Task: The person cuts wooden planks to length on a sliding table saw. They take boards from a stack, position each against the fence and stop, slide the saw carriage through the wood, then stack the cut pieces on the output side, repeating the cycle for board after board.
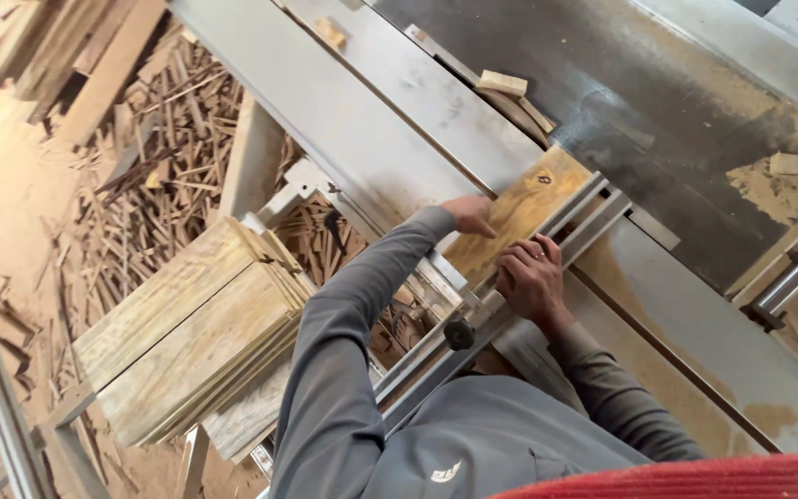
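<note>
A flat wooden board (519, 208) lies on the sliding table of a large grey table saw (399, 120), pushed against a metal crosscut fence (565, 231). My left hand (469, 214) presses on the board's near left edge, fingers flat. My right hand (530, 275) rests on the board and the fence rail, fingers curled over them. Both arms wear grey sleeves. A black knob (459, 334) sits on the fence rail near my body.
A stack of similar boards (191, 337) lies on a stand to the left. Heaps of thin wood offcuts (154, 157) cover the floor behind. Small wood blocks (502, 84) and sawdust (778, 185) lie on the saw top. A metal rail (791, 277) runs at the right.
</note>
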The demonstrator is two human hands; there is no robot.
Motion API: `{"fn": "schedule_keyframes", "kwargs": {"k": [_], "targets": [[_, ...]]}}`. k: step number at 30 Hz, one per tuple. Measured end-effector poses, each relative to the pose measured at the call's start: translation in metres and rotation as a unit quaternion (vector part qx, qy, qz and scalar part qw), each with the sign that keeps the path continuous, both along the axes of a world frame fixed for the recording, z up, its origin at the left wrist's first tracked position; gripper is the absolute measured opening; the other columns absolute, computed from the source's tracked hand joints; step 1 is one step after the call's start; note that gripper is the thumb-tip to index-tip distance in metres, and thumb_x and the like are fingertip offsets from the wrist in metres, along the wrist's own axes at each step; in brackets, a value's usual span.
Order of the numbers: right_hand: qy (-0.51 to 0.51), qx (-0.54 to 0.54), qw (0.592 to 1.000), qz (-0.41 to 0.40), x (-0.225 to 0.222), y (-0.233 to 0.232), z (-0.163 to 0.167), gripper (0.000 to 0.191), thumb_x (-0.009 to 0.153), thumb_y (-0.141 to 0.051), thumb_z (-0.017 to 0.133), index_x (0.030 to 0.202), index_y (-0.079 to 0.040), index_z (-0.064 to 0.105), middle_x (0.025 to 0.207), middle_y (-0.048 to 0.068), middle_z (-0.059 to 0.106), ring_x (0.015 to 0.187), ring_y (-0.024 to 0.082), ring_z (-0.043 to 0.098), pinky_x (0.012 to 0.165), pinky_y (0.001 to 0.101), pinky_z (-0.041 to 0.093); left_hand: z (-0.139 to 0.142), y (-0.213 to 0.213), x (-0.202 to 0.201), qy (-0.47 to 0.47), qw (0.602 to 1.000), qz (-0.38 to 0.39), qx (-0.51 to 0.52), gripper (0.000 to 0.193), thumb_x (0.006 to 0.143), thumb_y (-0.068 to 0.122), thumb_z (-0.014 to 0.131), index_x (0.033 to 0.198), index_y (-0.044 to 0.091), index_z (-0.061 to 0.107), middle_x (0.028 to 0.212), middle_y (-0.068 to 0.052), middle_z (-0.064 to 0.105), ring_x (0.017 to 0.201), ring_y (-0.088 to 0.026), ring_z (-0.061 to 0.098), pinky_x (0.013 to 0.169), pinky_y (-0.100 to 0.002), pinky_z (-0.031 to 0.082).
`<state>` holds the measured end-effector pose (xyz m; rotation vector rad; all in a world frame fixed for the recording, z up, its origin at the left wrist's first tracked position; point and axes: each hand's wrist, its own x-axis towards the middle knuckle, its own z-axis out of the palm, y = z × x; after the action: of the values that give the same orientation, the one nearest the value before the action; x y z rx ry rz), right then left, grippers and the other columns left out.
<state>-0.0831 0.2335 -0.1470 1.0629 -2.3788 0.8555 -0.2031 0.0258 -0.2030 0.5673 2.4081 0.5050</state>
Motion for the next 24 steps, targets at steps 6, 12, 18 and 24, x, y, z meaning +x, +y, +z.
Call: {"fn": "schedule_keyframes", "kwargs": {"k": [6, 12, 18, 24], "targets": [[0.008, -0.016, 1.000, -0.001, 0.001, -0.003, -0.006, 0.011, 0.077, -0.012, 0.069, 0.088, -0.009, 0.072, 0.096, 0.006, 0.073, 0.103, 0.024, 0.066, 0.111, 0.0460, 0.038, 0.024, 0.011, 0.010, -0.014, 0.992, 0.108, 0.058, 0.072, 0.065, 0.033, 0.089, 0.116, -0.010, 0.062, 0.108, -0.030, 0.072, 0.100, -0.038, 0.072, 0.084, -0.042, 0.060], [0.016, -0.023, 1.000, 0.001, 0.000, 0.005, -0.007, 0.005, 0.081, -0.010, 0.069, 0.086, -0.010, 0.069, 0.098, 0.006, 0.073, 0.106, 0.025, 0.066, 0.111, 0.0464, 0.040, 0.026, 0.014, -0.002, -0.083, 0.955, 0.270, 0.088, 0.088, 0.065, 0.037, 0.097, 0.118, -0.015, 0.052, 0.109, -0.026, 0.073, 0.102, -0.032, 0.075, 0.083, -0.039, 0.061], [0.019, -0.030, 0.999, -0.004, 0.002, 0.004, -0.031, 0.006, 0.080, -0.010, 0.071, 0.086, -0.009, 0.069, 0.098, 0.006, 0.072, 0.106, 0.027, 0.066, 0.109, 0.0474, 0.043, 0.048, 0.025, -0.002, 0.065, 0.967, 0.165, 0.182, 0.053, 0.071, 0.033, 0.086, 0.113, 0.005, 0.070, 0.107, -0.022, 0.074, 0.099, -0.035, 0.072, 0.086, -0.042, 0.055], [-0.117, -0.349, 0.919, -0.145, -0.010, 0.026, 0.020, 0.019, 0.099, -0.018, 0.067, 0.114, -0.006, 0.066, 0.115, 0.013, 0.068, 0.112, 0.030, 0.064, 0.101, 0.0481, 0.050, 0.178, 0.016, 0.054, 0.411, 0.872, 0.238, 0.118, 0.036, 0.075, 0.014, 0.069, 0.108, 0.012, 0.055, 0.102, -0.015, 0.067, 0.091, -0.037, 0.072, 0.073, -0.051, 0.058]]}}
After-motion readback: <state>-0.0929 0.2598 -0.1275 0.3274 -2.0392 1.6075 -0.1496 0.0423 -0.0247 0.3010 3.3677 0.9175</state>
